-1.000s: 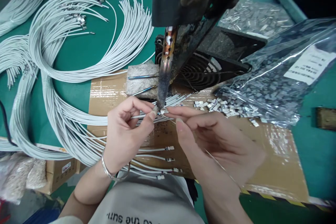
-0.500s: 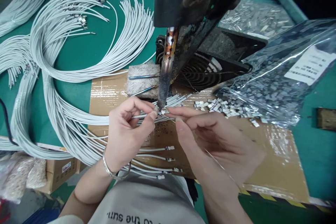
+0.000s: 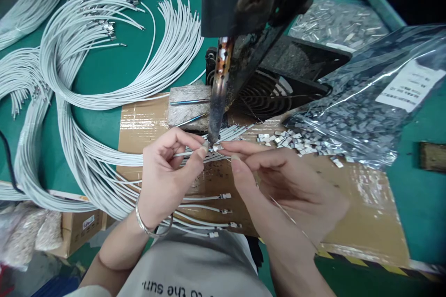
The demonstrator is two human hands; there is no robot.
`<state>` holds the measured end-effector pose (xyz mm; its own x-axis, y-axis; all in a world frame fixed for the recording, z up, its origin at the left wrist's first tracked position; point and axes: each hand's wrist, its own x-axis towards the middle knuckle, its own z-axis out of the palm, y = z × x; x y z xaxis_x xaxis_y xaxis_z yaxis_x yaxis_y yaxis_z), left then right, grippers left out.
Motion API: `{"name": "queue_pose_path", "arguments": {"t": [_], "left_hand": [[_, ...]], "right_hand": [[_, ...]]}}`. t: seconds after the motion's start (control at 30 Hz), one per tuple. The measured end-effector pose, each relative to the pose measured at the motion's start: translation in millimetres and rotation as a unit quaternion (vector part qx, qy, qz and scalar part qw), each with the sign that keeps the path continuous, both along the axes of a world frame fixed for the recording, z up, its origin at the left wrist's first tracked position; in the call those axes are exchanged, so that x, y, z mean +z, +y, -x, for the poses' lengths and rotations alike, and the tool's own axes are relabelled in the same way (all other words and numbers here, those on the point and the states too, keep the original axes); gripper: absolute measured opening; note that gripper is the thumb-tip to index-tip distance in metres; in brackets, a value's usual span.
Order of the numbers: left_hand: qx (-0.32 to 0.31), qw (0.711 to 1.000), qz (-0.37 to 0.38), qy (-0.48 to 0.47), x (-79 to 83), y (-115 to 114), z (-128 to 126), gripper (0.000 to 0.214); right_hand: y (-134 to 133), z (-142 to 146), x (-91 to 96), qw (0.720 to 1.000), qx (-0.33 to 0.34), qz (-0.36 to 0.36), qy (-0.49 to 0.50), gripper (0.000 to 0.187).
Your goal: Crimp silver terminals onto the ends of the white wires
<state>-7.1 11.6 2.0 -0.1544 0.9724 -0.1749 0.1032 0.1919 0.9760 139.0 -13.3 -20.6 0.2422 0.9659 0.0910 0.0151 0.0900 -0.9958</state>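
Observation:
My left hand point(image 3: 167, 174) pinches a white wire point(image 3: 183, 153) between thumb and forefinger, with the wire's end held at the tip of a fixed soldering iron point(image 3: 218, 97). My right hand point(image 3: 278, 181) is closed on a thin strand of solder wire point(image 3: 289, 218), its end fed toward the same iron tip beside a small metal terminal point(image 3: 218, 147). Both hands hover over a taped cardboard sheet point(image 3: 365, 204). Several finished wires with terminals point(image 3: 209, 209) lie below my hands.
Large bundles of white wires point(image 3: 87, 55) curve across the green table at the left. A clear bag of metal terminals point(image 3: 365, 111) spills onto the cardboard at the right. A black fan point(image 3: 272, 93) sits behind the iron, beside a grey sponge block point(image 3: 188, 106) with tweezers.

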Motion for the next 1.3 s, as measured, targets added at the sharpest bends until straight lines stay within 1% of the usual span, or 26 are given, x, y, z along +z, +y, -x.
{"name": "queue_pose_path", "arguments": {"t": [0.13,0.43,0.63,0.77,0.97,1.3], "left_hand": [[-0.006,1.0,-0.006,-0.015,-1.8,-1.2,2.1,0.017],[-0.012,1.0,-0.01,-0.02,-3.0,-0.9,2.9,0.017],[-0.003,1.0,-0.006,0.0,-2.3,-0.9,-0.2,0.017],[-0.002,1.0,-0.005,0.021,-1.1,-1.2,-1.7,0.016],[-0.001,1.0,-0.006,0.017,0.0,-1.4,-0.7,0.016],[-0.001,1.0,-0.01,0.021,1.3,-1.1,-1.5,0.015]], "right_hand": [[0.8,-1.4,-1.0,1.0,0.019,-0.004,-0.003,0.021],[2.2,3.9,5.4,1.0,-0.015,0.02,0.005,0.021],[0.8,3.3,3.8,1.0,-0.015,0.015,0.0,0.021],[-0.3,1.7,2.3,1.0,-0.003,0.006,0.004,0.02],[0.8,4.2,4.3,1.0,-0.028,0.011,-0.007,0.02],[1.3,5.3,4.0,1.0,-0.029,0.009,-0.001,0.02]]}}
